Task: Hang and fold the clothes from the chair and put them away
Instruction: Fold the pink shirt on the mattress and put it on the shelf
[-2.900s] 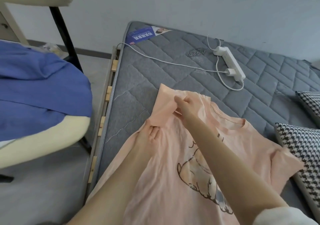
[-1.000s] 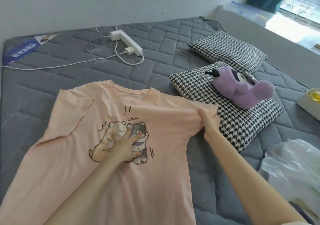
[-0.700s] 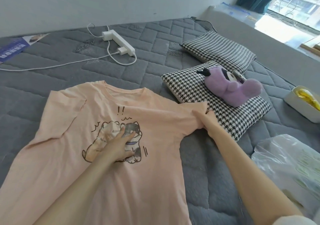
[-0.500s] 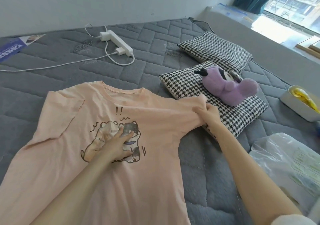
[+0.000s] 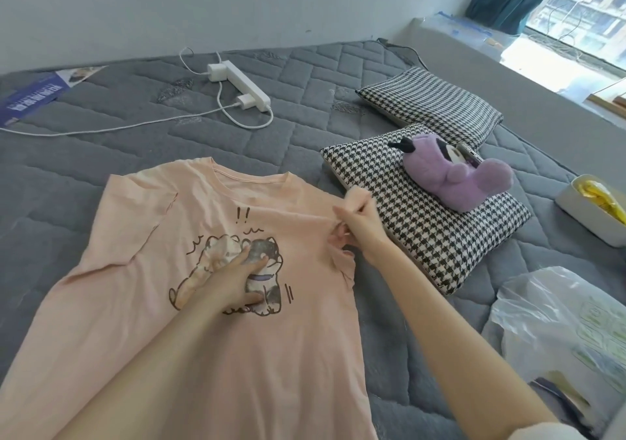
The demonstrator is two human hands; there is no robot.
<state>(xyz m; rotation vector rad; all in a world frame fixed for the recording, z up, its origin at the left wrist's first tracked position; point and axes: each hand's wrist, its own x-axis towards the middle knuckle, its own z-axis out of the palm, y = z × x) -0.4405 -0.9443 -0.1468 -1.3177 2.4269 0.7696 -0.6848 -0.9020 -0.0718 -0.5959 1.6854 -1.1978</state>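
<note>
A peach T-shirt point(image 5: 142, 304) with a cartoon print lies face up on the grey quilted mattress point(image 5: 61, 168). Its left sleeve is folded in over the chest. My left hand point(image 5: 237, 280) presses flat on the print, fingers straight. My right hand point(image 5: 359, 224) pinches the right sleeve and holds it lifted over the shirt's right shoulder, beside the near checked pillow.
Two black-and-white checked pillows point(image 5: 430, 107) lie at the right; a purple plush toy point(image 5: 454, 175) sits on the near one. A white power strip point(image 5: 244, 83) with cables lies at the back, a white box point(image 5: 589, 216) and a plastic bag point(image 5: 555, 331) at the right.
The view swung from the shirt's left sleeve to its right side. My left hand stayed on the print. My right hand lifted the right sleeve off the pillow edge and drew it inward.
</note>
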